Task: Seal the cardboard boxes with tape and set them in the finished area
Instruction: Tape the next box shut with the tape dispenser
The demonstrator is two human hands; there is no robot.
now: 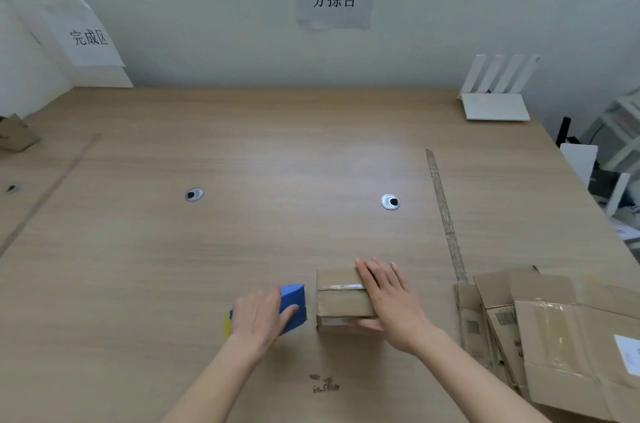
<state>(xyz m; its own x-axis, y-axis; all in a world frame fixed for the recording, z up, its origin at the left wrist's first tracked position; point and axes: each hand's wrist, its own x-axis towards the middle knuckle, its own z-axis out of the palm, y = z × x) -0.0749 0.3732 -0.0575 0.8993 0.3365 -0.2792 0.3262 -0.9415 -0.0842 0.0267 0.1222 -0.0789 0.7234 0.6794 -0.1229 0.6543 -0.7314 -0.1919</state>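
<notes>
A small closed cardboard box (341,299) stands on the wooden table (242,249) near the front centre, with a strip of clear tape across its top seam. My right hand (389,299) lies over the box's right side, fingers straight on top and thumb against the front face. Just left of the box, my left hand (259,313) grips a blue tape dispenser (294,305) with a yellow part at its near end. The dispenser rests on the table, slightly apart from the box.
Several flattened cardboard boxes (554,329) lie stacked at the front right. A long strip of tape (445,215) marks the table on the right. Two round cable grommets (390,202) sit mid-table. A white router (495,100) stands at the back right. A brown box (15,133) sits at far left.
</notes>
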